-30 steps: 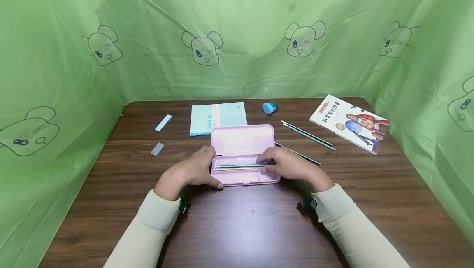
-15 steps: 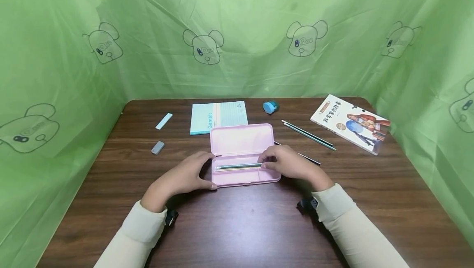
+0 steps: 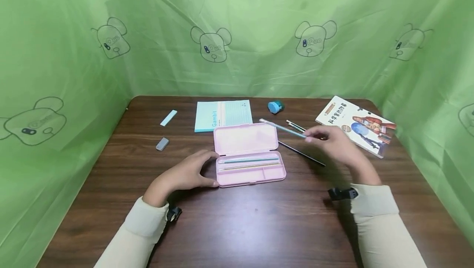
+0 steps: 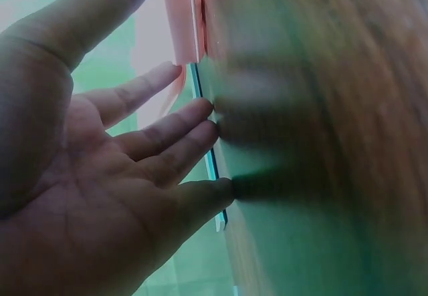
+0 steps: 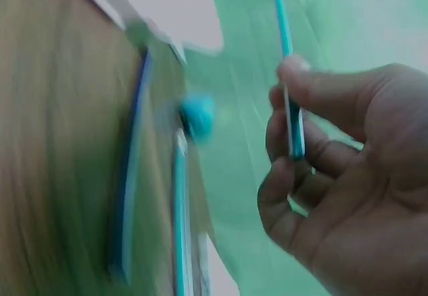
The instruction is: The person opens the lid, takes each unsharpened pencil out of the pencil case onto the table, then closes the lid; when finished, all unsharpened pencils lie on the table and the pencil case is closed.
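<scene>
A pink pencil case (image 3: 246, 139) lies with its lid up, a green pencil (image 3: 252, 160) and a yellowish pencil (image 3: 249, 167) in its tray. My left hand (image 3: 183, 174) rests at the case's left end, thumb by the front corner and fingers toward the hinge. In the left wrist view those fingers (image 4: 174, 132) are fairly straight and spread. To the right of the case, my right hand (image 3: 331, 141) pinches a teal pencil (image 3: 285, 128) near one end, raised above the table. The right wrist view shows this pencil (image 5: 283, 25) between thumb and fingers.
A dark pencil (image 3: 303, 154) and two pencils (image 3: 295, 126), partly hidden by the right hand, lie on the right. Farther back are a notebook (image 3: 223, 115), a blue sharpener (image 3: 275, 106) and a book (image 3: 357, 126). An eraser (image 3: 162, 144) and a white strip (image 3: 168, 117) lie left.
My right hand has lifted the teal pencil out of the case and carried it right and upward. My left hand has slid slightly outward along the case's left end.
</scene>
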Demonstrator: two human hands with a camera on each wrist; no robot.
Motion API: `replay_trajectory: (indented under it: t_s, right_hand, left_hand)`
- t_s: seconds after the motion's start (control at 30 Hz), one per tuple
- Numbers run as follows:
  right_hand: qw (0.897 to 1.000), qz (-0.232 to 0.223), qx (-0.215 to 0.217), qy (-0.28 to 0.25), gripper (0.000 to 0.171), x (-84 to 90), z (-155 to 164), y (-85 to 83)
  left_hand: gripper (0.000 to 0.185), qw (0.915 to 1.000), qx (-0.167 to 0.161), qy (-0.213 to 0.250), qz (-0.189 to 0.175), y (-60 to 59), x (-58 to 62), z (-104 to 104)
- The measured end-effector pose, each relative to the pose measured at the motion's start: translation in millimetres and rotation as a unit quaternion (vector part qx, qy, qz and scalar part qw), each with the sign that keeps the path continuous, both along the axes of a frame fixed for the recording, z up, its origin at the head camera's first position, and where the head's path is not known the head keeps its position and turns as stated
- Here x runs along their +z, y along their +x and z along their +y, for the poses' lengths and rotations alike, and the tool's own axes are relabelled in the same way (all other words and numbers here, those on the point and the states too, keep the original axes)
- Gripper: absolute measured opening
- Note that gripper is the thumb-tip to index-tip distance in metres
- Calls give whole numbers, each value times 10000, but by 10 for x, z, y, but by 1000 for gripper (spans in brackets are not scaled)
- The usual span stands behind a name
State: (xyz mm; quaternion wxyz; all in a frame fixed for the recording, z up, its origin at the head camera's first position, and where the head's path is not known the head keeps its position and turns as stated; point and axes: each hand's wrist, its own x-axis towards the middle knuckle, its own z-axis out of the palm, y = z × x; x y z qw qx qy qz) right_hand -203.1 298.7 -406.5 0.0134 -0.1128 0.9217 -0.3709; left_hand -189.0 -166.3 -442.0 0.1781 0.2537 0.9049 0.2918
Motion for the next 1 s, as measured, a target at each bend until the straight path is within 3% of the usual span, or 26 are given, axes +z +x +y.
replay_trajectory:
  t_s: [0.17,0.4,0.67,1.0]
  right_hand:
    - [9970,-38,-554,530,14,-182,331,46]
    - [9950,-83,-505,858,8,-444,406,5]
    - [9920,-166,-647,1074,12,-488,437,10]
    - [9934,-187,-600,955,10,-503,445,10]
  left_hand:
    - [79,10000,-4,20,-35,-11,-1,-9]
    - [78,9998,46,78,-165,-2,5,-36]
    - [77,9999,-20,64,-145,-21,8,-18]
    - [77,9997,10,70,-226,-19,4,-17]
